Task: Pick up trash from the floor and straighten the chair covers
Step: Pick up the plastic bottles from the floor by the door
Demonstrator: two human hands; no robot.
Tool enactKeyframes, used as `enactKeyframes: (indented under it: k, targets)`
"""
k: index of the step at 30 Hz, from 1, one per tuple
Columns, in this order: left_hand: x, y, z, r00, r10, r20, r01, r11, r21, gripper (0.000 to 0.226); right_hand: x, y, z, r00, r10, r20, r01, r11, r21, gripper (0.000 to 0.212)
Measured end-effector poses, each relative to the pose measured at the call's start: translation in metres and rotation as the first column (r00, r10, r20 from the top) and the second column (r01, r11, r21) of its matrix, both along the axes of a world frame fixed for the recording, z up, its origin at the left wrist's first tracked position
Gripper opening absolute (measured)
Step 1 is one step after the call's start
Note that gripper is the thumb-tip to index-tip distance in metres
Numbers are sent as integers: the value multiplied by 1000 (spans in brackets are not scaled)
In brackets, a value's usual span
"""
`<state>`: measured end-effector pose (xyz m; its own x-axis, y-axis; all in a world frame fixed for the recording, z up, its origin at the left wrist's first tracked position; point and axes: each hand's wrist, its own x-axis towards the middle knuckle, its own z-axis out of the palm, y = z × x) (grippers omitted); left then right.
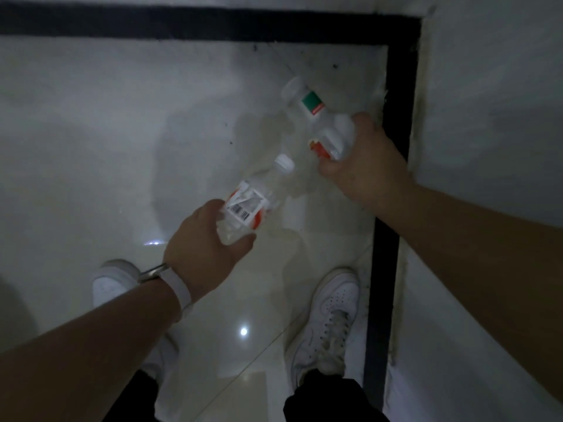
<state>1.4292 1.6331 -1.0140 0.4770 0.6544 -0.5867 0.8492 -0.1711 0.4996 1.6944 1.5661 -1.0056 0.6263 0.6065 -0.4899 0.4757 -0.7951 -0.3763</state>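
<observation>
Two bottles up off the floor here. The barcode bottle (249,205), clear plastic with a white cap, sits in the left hand (204,254), fingers and thumb curled round its lower half, cap pointing up towards the corner of the black strip (399,86). Closer to that strip, the green-label bottle (310,105), also clear, is gripped at its lower end by the right hand (365,166), fingers wrapped tight. There is a red-orange bit of label bunched in that same grip, and I cannot tell if it is a second bottle. The right hand is just beside the strip's upright run; the left hand is well away from it, out over the pale glossy floor (122,132). A white wristband (179,290) is on the left wrist. Below, the right shoe (329,318) stands near the strip and the left shoe (112,284) far from it, both white. Dark specks (335,66) dot the floor inside the strip's corner. The white wall (487,86) rises beyond it.
</observation>
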Motion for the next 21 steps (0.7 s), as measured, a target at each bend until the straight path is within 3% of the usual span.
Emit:
enactKeyframes:
  k: [4,7,15,18,21]
  targets:
    - [-3,23,84,986,157,48,-159,986,47,53,-14,15,83,1000,-9,2,9,1000,29,68]
    - [-3,50,154,960,256,110,-262,964,44,63,-25,31,157,1000,15,16,-16,999,36,69]
    - [-48,116,319,890,344,298,-358,934,-6,48,-79,91,332,995,91,-48,-84,989,124,77]
    - [-77,131,387,821,449,353,-458,887,-61,41,-114,112,403,985,162,58,-169,974,152,77]
    - [-105,143,454,721,543,430,-559,823,-101,44,-143,131,469,969,237,64,-244,957,155,75]
